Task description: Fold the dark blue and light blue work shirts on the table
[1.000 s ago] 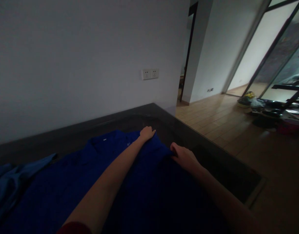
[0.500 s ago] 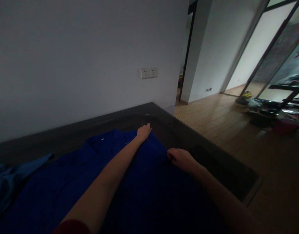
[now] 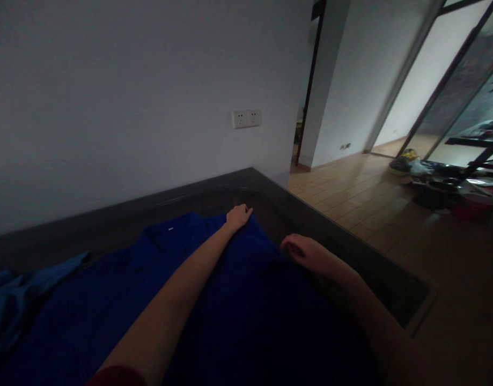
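Note:
A dark blue collared shirt [image 3: 230, 279] is spread over the dark tabletop [image 3: 270, 187], its collar and a small white label toward the far side. My left hand [image 3: 238, 215] lies at the shirt's far edge, right of the collar, fingers closed on the cloth. Just off the shirt's right edge is my right hand [image 3: 306, 253], fingers loosely curved with a gap inside them and no cloth visible between them. Deep shadow hides the near part of the shirt.
A lighter blue cloth [image 3: 24, 300] lies crumpled at the left. Behind the table rises a white wall with a double socket [image 3: 247, 119]. Beyond the table's right edge is a wooden floor [image 3: 351, 193], with basins and bags [image 3: 443, 182] near a glass door.
My right hand has come away from the shirt's edge, moving slightly up and right, and its fingers have loosened. My left hand stays at the far edge, its fingertips shifted a little.

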`<state>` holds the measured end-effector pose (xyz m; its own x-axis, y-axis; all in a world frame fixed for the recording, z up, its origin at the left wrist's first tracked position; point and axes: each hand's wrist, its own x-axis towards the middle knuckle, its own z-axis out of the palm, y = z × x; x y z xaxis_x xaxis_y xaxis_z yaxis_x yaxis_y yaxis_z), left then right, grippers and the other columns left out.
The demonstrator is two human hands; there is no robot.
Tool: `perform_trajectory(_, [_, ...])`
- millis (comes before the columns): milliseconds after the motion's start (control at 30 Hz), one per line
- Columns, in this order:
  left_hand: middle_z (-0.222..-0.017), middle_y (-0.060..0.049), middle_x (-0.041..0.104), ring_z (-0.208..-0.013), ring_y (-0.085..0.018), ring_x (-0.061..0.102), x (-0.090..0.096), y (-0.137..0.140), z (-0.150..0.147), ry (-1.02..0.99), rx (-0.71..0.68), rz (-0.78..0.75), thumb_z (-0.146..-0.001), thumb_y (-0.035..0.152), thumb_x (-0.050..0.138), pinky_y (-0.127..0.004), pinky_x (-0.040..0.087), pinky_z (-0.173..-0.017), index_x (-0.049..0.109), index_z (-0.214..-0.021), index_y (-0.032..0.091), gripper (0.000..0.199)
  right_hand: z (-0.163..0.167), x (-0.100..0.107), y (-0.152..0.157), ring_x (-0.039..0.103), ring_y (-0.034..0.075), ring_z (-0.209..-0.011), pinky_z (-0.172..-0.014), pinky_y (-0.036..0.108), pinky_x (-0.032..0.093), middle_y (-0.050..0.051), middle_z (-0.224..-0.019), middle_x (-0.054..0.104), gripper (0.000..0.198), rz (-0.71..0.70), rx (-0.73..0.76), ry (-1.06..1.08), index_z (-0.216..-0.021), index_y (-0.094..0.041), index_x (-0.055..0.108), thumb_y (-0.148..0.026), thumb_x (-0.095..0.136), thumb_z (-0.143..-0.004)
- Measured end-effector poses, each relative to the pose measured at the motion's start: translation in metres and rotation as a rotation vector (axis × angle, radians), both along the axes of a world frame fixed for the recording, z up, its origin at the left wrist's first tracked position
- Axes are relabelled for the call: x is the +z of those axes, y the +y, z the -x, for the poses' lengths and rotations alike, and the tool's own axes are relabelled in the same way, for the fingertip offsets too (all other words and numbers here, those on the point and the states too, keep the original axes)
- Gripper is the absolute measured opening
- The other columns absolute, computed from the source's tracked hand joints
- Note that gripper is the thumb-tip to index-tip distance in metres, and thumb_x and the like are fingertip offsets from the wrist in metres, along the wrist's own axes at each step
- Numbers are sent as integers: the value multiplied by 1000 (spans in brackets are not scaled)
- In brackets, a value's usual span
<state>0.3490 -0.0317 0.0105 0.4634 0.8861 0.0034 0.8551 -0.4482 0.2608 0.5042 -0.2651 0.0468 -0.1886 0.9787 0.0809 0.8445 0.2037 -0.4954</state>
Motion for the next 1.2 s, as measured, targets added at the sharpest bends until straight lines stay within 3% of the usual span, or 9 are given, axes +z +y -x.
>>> perform_trajectory(133, [-112,-12,65,-105,-26,61,-5,3,-10,-32,5,16,-91,51,40,-35,48,-85,61,-104,19,41,1,2,4,55,16,-78,-71,28,40,4,-89,61,12,-60,-159,-11,-90,-19,60,-17,49,-86])
perform_trajectory(433, [-101,-13,67,-94,-26,65,-10,-2,-13,-136,44,-20,-92,34,42,-39,49,-80,58,-101,19,23,17,-10,5,57,17,-88,-77,28,42,5,-100,57,16,96,69,-127,-97,-20,62,-15,58,-82])
perform_trajectory(633, [-106,-10,65,-97,-19,62,13,-5,13,-292,-40,-117,-92,28,45,-32,47,-85,52,-112,20,23,15,-13,6,58,18,-90,-80,29,44,6,-102,57,18,99,86,-151,-99,-20,63,-16,57,-83])
perform_trajectory(733, [-104,-8,65,-95,-17,62,35,-15,59,-432,-139,-174,-89,24,46,-29,47,-87,54,-110,18,23,15,-13,6,58,18,-89,-80,30,45,7,-100,57,15,48,87,-147,-96,-20,65,-19,53,-87])
perform_trajectory(800, [-99,-6,65,-90,-17,62,48,-29,107,-499,-203,-165,-86,25,46,-30,48,-85,57,-105,18,23,16,-13,6,58,18,-89,-81,31,46,7,-97,58,19,-6,50,-123,-91,-19,66,-21,48,-91])
perform_trajectory(867, [-96,-4,66,-90,-19,63,56,-46,166,-438,-192,-100,-85,33,46,-32,48,-83,58,-103,20,26,17,-13,7,59,19,-90,-82,32,46,7,-96,60,22,-83,-7,-77,-90,-19,66,-22,44,-92])
perform_trajectory(1067, [-92,-4,69,-87,-23,64,48,-101,342,-92,86,124,-77,51,46,-34,47,-83,63,-92,21,38,24,-17,7,61,22,-100,-91,40,48,8,-107,65,28,-244,-64,113,-103,-21,64,-24,38,-92])
perform_trajectory(1200, [-91,-5,70,-87,-24,65,37,-129,403,5,272,225,-68,59,49,-32,48,-81,64,-88,21,45,25,-25,8,61,24,-108,-98,46,46,7,-116,66,33,-221,-29,152,-111,-23,63,-26,36,-91])
